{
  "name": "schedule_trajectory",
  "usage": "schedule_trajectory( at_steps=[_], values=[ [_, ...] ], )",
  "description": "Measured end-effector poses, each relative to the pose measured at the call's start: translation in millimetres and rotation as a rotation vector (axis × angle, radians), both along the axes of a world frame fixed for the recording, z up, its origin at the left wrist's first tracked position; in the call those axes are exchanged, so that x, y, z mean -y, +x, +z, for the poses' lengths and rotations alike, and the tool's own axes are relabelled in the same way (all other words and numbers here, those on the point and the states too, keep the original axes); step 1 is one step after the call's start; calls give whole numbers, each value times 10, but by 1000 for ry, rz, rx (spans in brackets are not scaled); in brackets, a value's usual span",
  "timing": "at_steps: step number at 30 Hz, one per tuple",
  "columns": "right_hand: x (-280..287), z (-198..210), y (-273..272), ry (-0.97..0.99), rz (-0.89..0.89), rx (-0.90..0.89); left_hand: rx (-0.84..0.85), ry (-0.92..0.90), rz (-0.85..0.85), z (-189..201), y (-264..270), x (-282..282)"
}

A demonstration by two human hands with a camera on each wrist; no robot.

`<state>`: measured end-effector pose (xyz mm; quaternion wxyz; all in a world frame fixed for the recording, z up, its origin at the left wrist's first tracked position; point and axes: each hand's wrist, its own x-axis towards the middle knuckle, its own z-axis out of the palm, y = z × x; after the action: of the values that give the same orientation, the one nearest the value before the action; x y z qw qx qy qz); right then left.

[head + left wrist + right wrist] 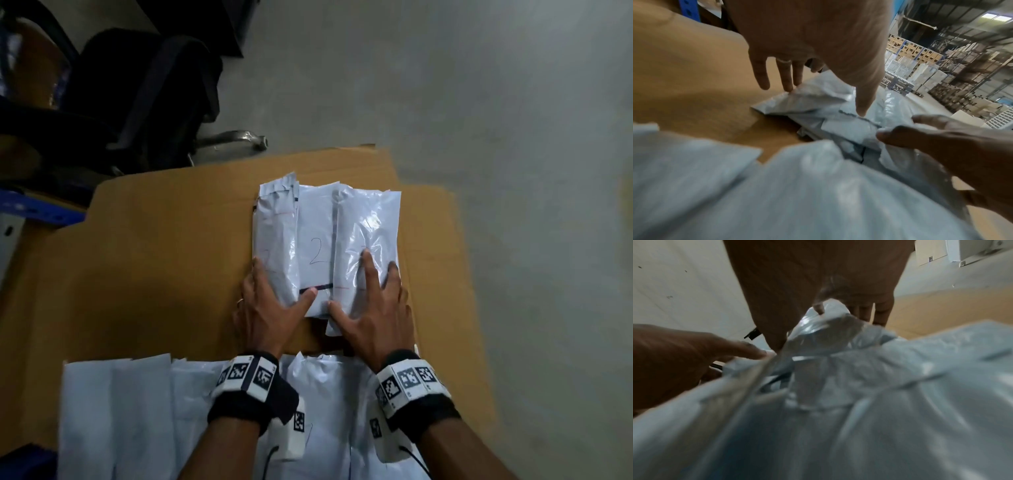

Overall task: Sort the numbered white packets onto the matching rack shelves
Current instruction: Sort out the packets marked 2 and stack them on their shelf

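Note:
Three white packets lie side by side on a brown cardboard sheet: a left packet, a middle packet marked "2", and a glossy right packet. My left hand rests against the left packet's near end, fingers straight along its side and thumb pressing the middle packet. My right hand lies flat on the right packet with straight fingers covering its number. In the left wrist view, the left hand touches the packets and the right hand comes in from the right.
A row of more white packets lies near me, under my wrists. A black office chair stands at the back left beside a blue rack beam. Grey floor surrounds the cardboard. Warehouse racks stand far behind.

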<state>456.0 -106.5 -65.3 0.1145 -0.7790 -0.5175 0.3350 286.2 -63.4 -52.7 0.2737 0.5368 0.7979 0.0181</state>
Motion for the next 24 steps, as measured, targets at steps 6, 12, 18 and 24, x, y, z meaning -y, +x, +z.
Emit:
schedule_trajectory(
  at_steps=[6, 12, 18, 24],
  values=[
    [100, -134, 73, 179, -74, -13, 86, 147, 36, -142, -105, 70],
    [9, -164, 177, 116, 18, 24, 192, 126, 171, -149, -131, -81],
    [-5, -200, 217, 89, 57, 72, 159, 87, 146, -241, -103, -83],
    [132, 66, 267, 167, -20, 52, 217, 431, 132, 49, -83, 49]
  ],
)
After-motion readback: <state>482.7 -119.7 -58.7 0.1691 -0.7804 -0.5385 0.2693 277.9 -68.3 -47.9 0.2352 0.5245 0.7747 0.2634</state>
